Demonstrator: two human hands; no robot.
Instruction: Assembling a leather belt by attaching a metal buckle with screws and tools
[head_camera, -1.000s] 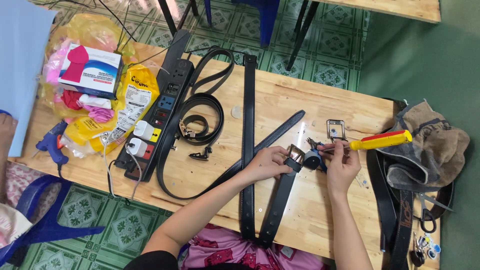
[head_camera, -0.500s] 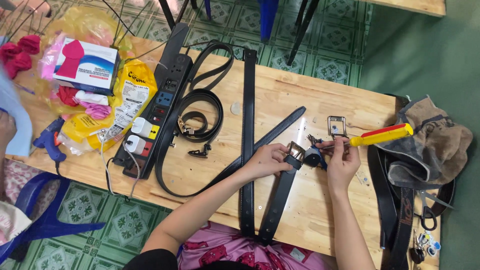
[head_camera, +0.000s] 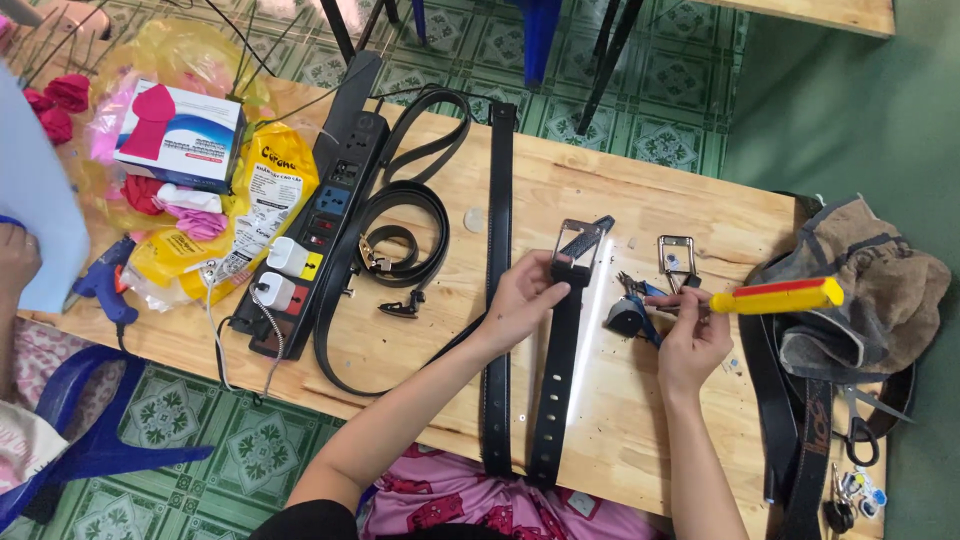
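**Belt end lifted toward twelve o'clock**

Since the earlier frame the left hand has pushed the belt's buckle end up the tabletop, away from the pliers. The belt's long axis runs six to twelve o'clock, its buckle at one o'clock from the left hand, whose fingers pinch the strap just below it. The right hand, at three o'clock from the belt, grips a yellow-and-red screwdriver pointing nine to three; the left is nearer the buckle.

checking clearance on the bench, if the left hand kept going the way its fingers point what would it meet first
Likely the silver buckle on the black belt; the left hand already touches that belt just below it.
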